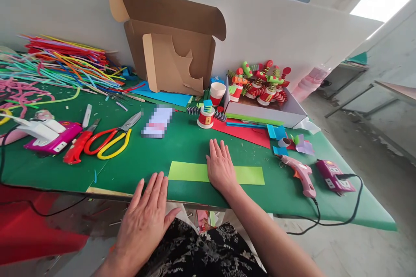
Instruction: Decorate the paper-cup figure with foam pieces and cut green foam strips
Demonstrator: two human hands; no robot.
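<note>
A light green paper strip (pixel 250 175) lies flat across the green table near its front edge. My right hand (pixel 221 166) rests palm down on the middle of the strip, its fingers stretched out and holding nothing. Just left of the strip, my left hand (pixel 147 207) is spread at the table's edge, fingertips close to the strip's left end, with nothing in it. Beyond the strip stands a red and white paper cup figure (pixel 206 119) with folded paper arms and a blue-green folded piece on top.
Scissors (pixel 125 132), a red cutter (pixel 78 145) and a power strip (pixel 55 140) lie left. Red paper (pixel 247 134), a pink glue gun (pixel 300 173) and a purple socket block (pixel 334 176) lie right. Behind are a box of cup figures (pixel 269 114) and a cardboard box (pixel 175 17).
</note>
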